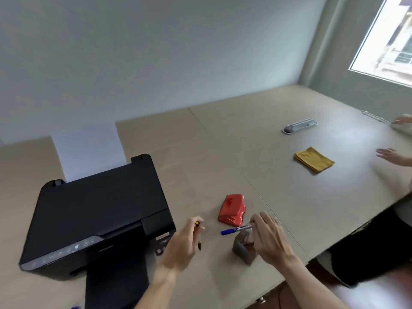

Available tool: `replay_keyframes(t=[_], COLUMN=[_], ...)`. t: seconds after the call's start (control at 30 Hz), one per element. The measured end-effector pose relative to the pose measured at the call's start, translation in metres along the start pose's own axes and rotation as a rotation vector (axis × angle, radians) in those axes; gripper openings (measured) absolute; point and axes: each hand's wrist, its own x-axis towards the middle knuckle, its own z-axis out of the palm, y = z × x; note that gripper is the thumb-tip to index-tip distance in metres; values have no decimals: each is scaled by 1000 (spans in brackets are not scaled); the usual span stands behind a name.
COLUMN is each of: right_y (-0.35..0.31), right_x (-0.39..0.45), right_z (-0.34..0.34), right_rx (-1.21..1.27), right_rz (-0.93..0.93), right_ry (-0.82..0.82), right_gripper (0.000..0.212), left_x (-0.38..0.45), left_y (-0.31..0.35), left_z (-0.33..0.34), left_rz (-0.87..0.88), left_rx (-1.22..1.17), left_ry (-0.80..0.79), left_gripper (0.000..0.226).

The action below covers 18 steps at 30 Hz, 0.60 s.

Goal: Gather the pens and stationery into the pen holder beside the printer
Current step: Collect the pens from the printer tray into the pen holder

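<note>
The left hand [181, 243] is closed around a dark pen [198, 235] with a yellow end, just right of the black printer [98, 219]. The right hand [270, 238] pinches a blue-capped marker [236, 229], held level above the grey pen holder [243, 248], which stands on the table [200, 157] beside the printer. Just behind the marker sits a red stapler-like object [232, 210]. Farther off lie a folded yellow cloth [313, 159] and a grey power strip [299, 126]. Another person's hand [389, 155] shows at the right edge.
</note>
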Motion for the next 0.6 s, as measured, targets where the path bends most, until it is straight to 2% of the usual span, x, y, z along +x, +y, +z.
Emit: replay_keyframes(t=[0.2,0.37,0.5,0.6], right_y=[36,39,34,36], right_x=[-34,-46,-48,-47], right_z=[-22,-16,-9,-6], right_rx=[-65,-61,-17,35], right_rz=[160,242,258,287], right_ry=[50,-1,6,8], right_gripper=[17,11,21,21], left_x=[40,49,40,36], left_y=[47,66,79,83], left_z=[31,59,78,86], left_rz=[38,47,67,116], left_rx=[-121,-150,-117,-61], left_ry=[50,-28,-105,-184], left_gripper=[21,15,20,19])
